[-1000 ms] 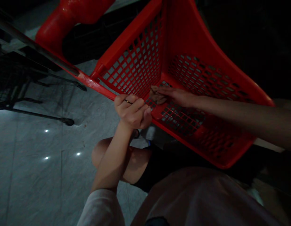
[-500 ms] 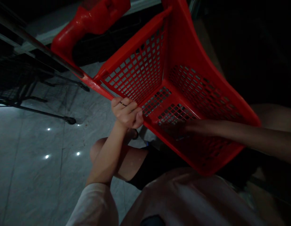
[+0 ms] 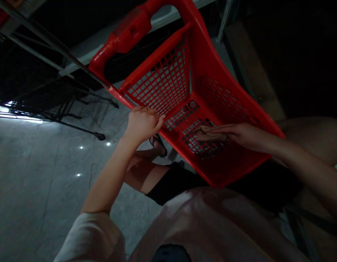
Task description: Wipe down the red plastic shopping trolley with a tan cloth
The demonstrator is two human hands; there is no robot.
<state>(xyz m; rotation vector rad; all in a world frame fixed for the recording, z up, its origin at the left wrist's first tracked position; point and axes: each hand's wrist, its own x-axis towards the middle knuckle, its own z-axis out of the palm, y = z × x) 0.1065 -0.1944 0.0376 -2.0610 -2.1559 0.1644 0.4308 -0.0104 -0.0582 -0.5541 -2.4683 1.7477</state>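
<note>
A red plastic shopping basket with grid-patterned sides lies tilted across my lap, its open top facing me. My left hand is wrapped round the basket's near left rim. Inside the basket is my right hand, with a crumpled brownish cloth under its outstretched fingers, over the grid of the bottom. The fingertips are partly hidden by the cloth and the dim light. At the upper left, the basket's thick red handle joins a thin metal rod.
A black wire cart stands at the left, with a caster on the grey tiled floor. Behind the basket runs a pale metal shelf frame. A brown board lies to the right in deep shadow.
My right hand has come up from the basket's shadowed lower part, and the cloth now shows. The view has shifted, with the handle appearing lower and farther right. My left hand still grips the rim.
</note>
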